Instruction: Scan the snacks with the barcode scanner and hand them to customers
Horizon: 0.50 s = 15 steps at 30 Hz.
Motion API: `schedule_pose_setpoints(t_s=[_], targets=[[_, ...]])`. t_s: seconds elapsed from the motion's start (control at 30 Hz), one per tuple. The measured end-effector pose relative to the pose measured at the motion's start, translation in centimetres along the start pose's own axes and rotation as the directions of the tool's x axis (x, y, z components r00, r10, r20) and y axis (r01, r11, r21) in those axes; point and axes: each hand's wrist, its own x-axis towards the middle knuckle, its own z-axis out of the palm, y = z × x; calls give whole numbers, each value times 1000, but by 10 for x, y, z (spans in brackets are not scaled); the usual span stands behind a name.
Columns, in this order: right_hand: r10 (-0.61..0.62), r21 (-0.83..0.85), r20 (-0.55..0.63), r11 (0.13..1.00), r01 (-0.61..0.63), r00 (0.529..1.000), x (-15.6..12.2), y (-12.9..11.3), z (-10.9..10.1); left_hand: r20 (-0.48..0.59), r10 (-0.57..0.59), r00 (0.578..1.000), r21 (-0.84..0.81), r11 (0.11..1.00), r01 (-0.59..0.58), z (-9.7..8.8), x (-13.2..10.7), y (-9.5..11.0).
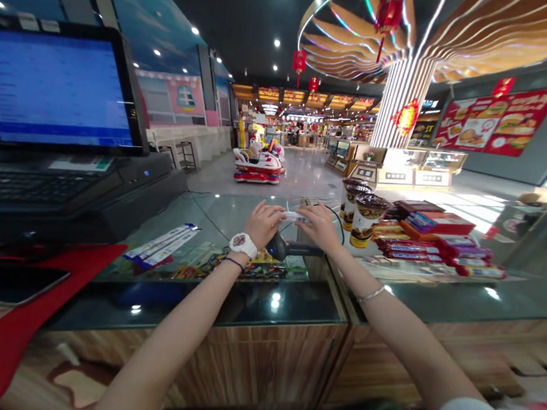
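Both my hands reach out over a glass counter [221, 221]. My left hand [264, 220], with a white watch on the wrist, and my right hand [318, 224], with a thin bracelet, are closed together on a small white object [293, 217] held between them. A black handheld barcode scanner [281, 246] lies on the glass just under my hands. A thin black cable curves beside my right hand.
A point-of-sale screen [51, 88] and keyboard [19, 181] stand at the left, above a red mat [68, 272] with a dark phone [6, 283]. Tall snack cups [367, 217] and stacked chocolate bars [430, 242] sit at the right. Beyond is a mall hall with a kiddie ride [259, 163].
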Motion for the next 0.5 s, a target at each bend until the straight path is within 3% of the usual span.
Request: schedule_pose_setpoints(t_s=[0.17, 0.5], targets=[[-1, 20, 3, 1000, 1, 1000, 0, 1, -7, 1, -28, 1000, -3, 1000, 28, -1, 0, -7], [28, 217, -24, 976, -22, 999, 3, 20, -23, -53, -108, 993, 4, 994, 109, -1, -1, -28]])
